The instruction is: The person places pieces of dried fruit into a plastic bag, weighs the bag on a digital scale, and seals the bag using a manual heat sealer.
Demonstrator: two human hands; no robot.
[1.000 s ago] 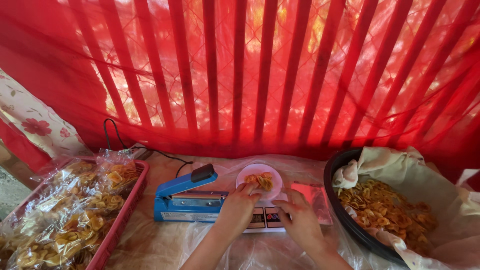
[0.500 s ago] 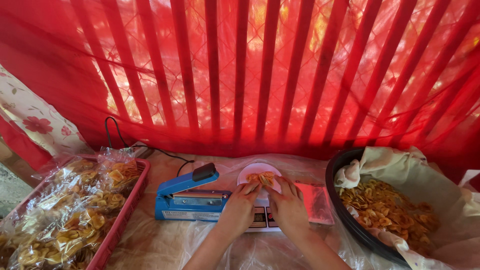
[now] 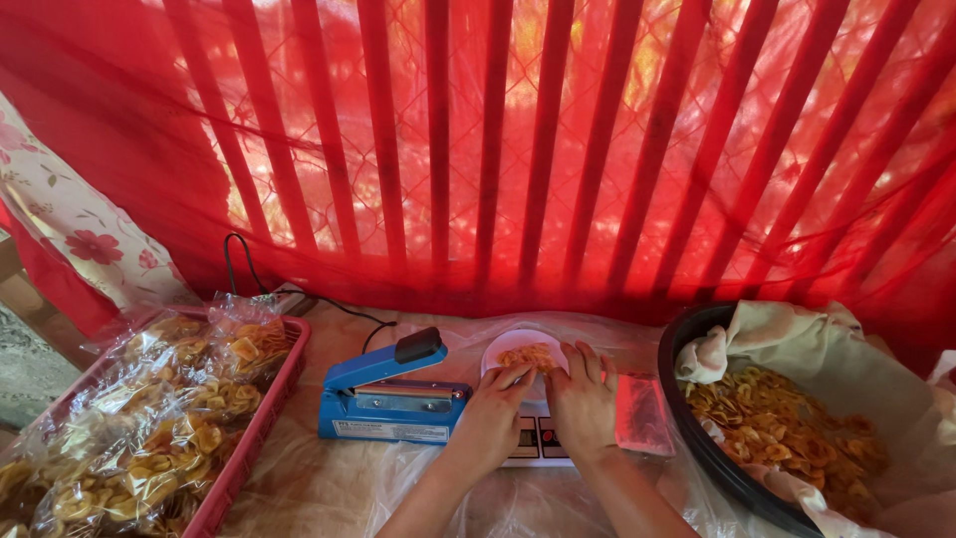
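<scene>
Left hand [image 3: 495, 413]: resting on the small white scale, fingers curled loosely toward the near edge of the pink dish, touching the rim or the chips there; not clamped on anything visible.
Right hand [image 3: 583, 399]: lying flat just beside the left, fingers together and stretched forward, fingertips [image 3: 578, 356] reaching the right edge of the dish; holding nothing, as far as can be seen.
Pink dish [image 3: 508, 348]: sitting on top of the scale, carrying a small heap of yellow chips [image 3: 528, 355].
Scale [image 3: 543, 438]: standing on the plastic-covered table [image 3: 329, 488], between the sealer and the black bowl, mostly hidden under both hands.
Blue heat sealer [image 3: 388, 399]: standing just left of the scale, arm raised, black cord trailing away behind.
Black bowl [image 3: 687, 418]: standing to the right, lined with pale cloth, holding loose chips [image 3: 787, 423].
Red tray [image 3: 254, 428]: sitting at left, piled with filled clear bags [image 3: 169, 418].
Step in hand: seemingly adjusting or gathering a weighed portion on the dish, both hands closing around it.
Next move, judged: calling for a light pinch or lift at the dish rim, keeping the heap level and avoiding spilling over the scale.
</scene>
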